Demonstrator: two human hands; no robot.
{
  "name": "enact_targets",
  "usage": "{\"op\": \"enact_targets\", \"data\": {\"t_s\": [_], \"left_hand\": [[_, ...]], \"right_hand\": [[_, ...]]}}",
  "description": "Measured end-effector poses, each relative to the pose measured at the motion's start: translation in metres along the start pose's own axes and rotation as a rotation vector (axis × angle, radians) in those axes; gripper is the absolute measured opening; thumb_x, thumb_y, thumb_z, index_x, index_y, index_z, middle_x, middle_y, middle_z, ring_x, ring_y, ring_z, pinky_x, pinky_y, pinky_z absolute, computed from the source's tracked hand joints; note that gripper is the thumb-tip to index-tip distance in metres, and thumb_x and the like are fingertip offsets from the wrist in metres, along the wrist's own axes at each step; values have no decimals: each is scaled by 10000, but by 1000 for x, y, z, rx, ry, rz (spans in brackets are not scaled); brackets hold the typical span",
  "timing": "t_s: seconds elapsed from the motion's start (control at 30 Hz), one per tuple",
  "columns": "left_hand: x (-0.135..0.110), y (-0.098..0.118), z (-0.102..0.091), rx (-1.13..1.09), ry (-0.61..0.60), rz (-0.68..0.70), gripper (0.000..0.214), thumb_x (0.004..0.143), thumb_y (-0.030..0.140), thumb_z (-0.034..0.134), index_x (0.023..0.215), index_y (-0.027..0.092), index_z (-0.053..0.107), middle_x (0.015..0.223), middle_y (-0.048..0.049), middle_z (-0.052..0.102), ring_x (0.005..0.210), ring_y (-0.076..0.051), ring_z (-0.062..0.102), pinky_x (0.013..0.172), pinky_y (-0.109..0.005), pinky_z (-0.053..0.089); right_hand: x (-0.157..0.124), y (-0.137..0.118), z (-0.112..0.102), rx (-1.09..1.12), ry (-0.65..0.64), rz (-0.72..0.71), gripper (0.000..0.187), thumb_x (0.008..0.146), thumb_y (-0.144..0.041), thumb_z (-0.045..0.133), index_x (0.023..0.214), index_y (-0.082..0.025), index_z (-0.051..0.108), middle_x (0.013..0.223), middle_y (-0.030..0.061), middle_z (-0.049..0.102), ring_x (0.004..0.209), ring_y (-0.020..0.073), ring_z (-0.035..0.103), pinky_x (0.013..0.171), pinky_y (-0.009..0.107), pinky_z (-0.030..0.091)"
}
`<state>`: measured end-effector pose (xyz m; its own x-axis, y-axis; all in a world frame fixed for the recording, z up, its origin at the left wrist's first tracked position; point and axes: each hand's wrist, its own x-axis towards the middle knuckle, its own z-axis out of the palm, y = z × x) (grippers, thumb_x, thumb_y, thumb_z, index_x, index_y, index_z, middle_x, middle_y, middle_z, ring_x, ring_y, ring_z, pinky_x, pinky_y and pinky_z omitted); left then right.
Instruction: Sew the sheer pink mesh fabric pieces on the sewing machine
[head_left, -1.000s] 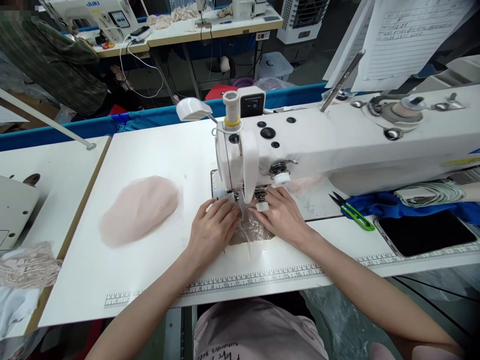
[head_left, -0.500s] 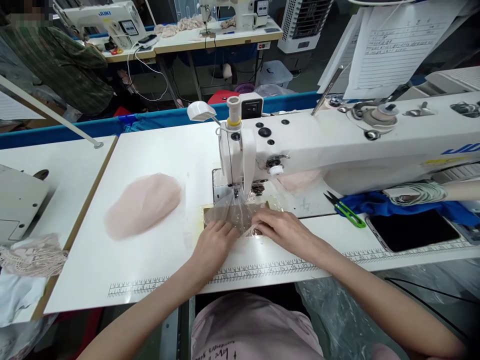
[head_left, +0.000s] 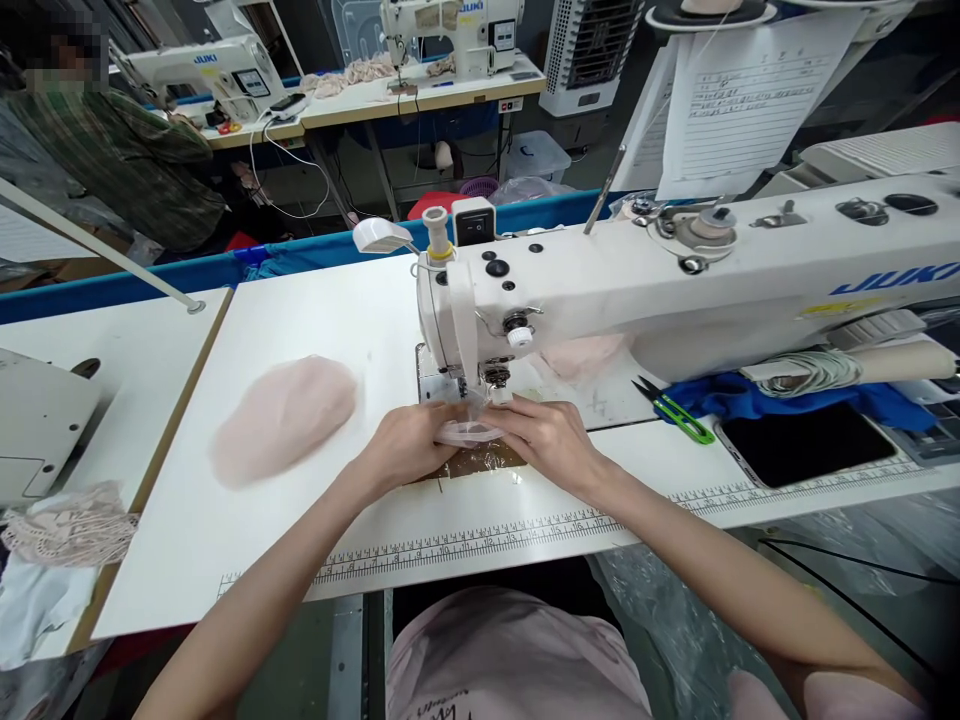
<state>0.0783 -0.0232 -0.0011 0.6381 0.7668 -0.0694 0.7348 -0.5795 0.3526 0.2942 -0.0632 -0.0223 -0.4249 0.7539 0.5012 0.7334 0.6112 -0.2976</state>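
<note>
A piece of sheer whitish fabric (head_left: 469, 433) lies under the needle area of the white sewing machine (head_left: 600, 290), its near edge curved between my hands. My left hand (head_left: 411, 442) grips the left side of the fabric with closed fingers, the tips partly hidden under it. On the other side, my right hand (head_left: 551, 440) pinches the fabric close to the presser foot. Below the fabric is a brown, shiny, tape-covered patch (head_left: 487, 460) on the table. A loose pile of sheer pale pink fabric (head_left: 285, 420) rests to the left.
Green thread snips (head_left: 684, 418), a black phone (head_left: 806, 445) and blue cloth (head_left: 750, 400) lie to the right. Another pinkish piece (head_left: 585, 355) sits behind the needle under the machine arm. A printed ruler (head_left: 465, 545) runs along the front edge. A person (head_left: 112, 160) sits beyond.
Both hands have moved forward toward the needle with the fabric. The fabric's near edge now curves between them, and more of the brown patch shows. The camera view has shifted slightly.
</note>
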Motion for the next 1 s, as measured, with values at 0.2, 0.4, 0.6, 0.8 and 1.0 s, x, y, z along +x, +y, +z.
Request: {"op": "enact_targets", "data": {"t_s": [0.2,0.4,0.6,0.8,1.0], "left_hand": [[14,-9,-9,-19,-107,-34,252,838,209,455,901,231,698,801,-15,682,633,-161,587,539,-242,353],[13,-12,-13,-220,-138,-95,496,950,492,316,645,177,549,672,-6,553,558,-125,455,556,-255,328],[-2,-13,1,-96,-44,88,509,968,447,318,668,175,627,698,-8,519,538,-104,431,527,-249,311],[-20,-10,34,305,303,479,309,929,267,435,1115,177,665,777,-61,617,685,-184,560,565,-297,417],[-30,-3,42,380,352,448,378,892,116,495,1257,153,586,1354,-139,558,1254,-275,506,1015,-433,418]], "right_hand": [[8,6,9,-66,175,-35,257,971,-240,510,897,-204,753,593,-11,650,557,100,548,497,217,363],[11,10,15,-52,217,-14,247,908,-271,615,705,-187,728,557,15,636,719,176,561,603,279,398],[4,13,15,130,91,-85,131,874,-151,623,941,-187,729,815,33,743,945,215,613,810,364,463],[-8,10,16,138,-42,-277,183,911,-147,534,883,-168,713,978,48,749,1034,189,657,986,392,479],[-10,7,16,48,-44,-307,206,909,-120,508,887,-145,711,1008,65,743,1022,186,679,1051,385,471]]}}
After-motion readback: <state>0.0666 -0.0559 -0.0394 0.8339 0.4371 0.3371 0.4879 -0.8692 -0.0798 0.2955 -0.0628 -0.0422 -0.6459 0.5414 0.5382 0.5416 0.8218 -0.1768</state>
